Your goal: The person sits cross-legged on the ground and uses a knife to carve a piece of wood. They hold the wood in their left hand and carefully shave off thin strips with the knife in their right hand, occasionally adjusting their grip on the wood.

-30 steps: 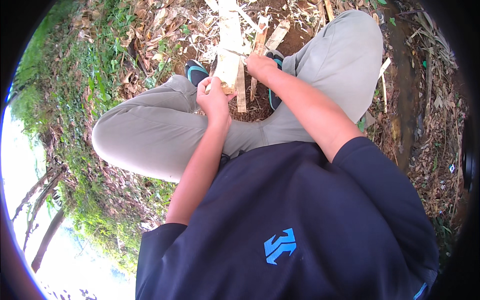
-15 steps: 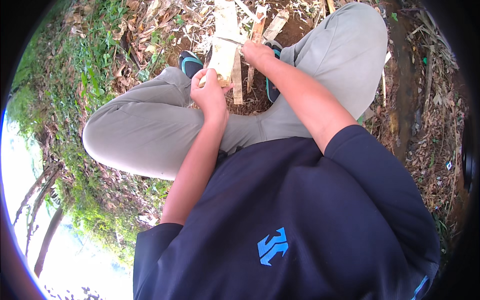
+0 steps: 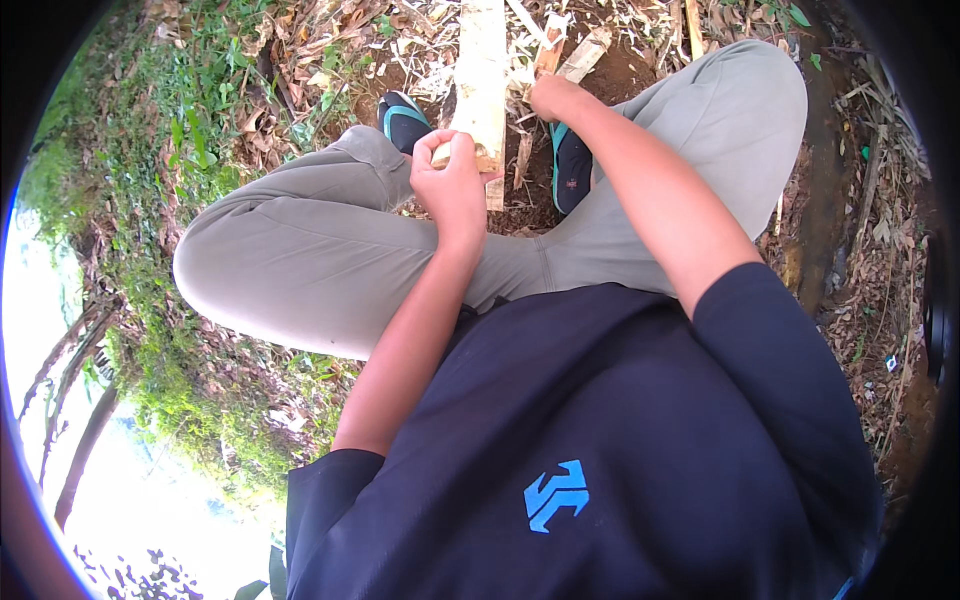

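A pale piece of wood (image 3: 481, 118) lies lengthwise between my feet, its far end running out at the top of the view. My left hand (image 3: 452, 182) is closed around its near end, fingers curled over the edge. To the right of the wood is my right hand (image 3: 556, 97), fingers wrapped round a knife whose handle is hidden in the fist. Its blade cannot be made out now; half a second ago it showed as a thin dark strip across the wood.
My shoes, left (image 3: 404, 124) and right (image 3: 571, 170), flank the wood. Split wood strips (image 3: 585, 55) and pale shavings (image 3: 420, 45) litter the brown soil beyond. Green plants (image 3: 190, 145) grow at the left; dry leaves (image 3: 880, 230) cover the ground at right.
My right hand has moved farther from me and a little right along the wood, and the blade has dropped out of sight. My left hand keeps its hold; the whole view has shifted slightly.
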### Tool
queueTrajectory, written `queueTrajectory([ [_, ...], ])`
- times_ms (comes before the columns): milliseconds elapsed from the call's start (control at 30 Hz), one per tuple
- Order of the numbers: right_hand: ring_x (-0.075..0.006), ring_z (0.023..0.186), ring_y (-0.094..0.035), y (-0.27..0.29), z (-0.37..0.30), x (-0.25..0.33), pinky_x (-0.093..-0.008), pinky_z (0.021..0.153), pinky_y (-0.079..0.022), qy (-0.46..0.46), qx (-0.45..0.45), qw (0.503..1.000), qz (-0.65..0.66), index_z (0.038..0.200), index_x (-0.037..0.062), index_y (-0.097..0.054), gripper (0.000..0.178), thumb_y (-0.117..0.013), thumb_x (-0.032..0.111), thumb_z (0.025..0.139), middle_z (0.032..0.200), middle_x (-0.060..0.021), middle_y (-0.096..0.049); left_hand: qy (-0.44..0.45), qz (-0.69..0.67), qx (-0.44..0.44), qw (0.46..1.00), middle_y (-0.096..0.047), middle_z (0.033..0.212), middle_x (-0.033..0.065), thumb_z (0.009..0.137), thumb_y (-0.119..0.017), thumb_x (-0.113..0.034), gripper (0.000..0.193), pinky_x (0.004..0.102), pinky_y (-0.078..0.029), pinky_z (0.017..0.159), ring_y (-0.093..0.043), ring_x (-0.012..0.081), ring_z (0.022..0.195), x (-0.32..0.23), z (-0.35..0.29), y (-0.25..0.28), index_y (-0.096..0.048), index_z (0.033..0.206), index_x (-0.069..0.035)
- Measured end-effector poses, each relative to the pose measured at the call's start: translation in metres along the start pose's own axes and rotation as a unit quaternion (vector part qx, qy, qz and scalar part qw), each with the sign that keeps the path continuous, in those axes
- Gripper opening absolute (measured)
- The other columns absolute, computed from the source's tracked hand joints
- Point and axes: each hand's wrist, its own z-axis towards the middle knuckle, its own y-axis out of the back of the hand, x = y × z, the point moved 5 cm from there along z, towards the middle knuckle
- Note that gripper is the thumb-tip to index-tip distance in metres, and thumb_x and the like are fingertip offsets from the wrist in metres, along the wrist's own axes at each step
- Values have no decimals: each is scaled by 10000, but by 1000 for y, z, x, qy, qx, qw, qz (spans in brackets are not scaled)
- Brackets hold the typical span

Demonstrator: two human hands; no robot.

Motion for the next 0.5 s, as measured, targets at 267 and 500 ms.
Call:
queueTrajectory([
  [267, -415, 984, -688, 33, -110, 41, -480, 874, -544, -21, -1, 991, 132, 1014, -77, -697, 302, -477, 125, 962, 1042, -288, -692, 16, -15, -13, 1000, -632, 899, 102, 933, -590, -124, 194, 323, -629, 587, -544, 97, 576, 4, 1, 4, -589, 1061, 23],
  [500, -372, 1063, -693, 26, -138, 44, -444, 887, -554, -158, -8, 953, 260, 1080, -35, -710, 302, -500, 85, 900, 1127, -240, -703, 22, -8, -7, 1000, -655, 956, 136, 926, -596, -133, 207, 322, -629, 581, -631, 141, 663, 9, 1, 6, -579, 1070, 13],
])
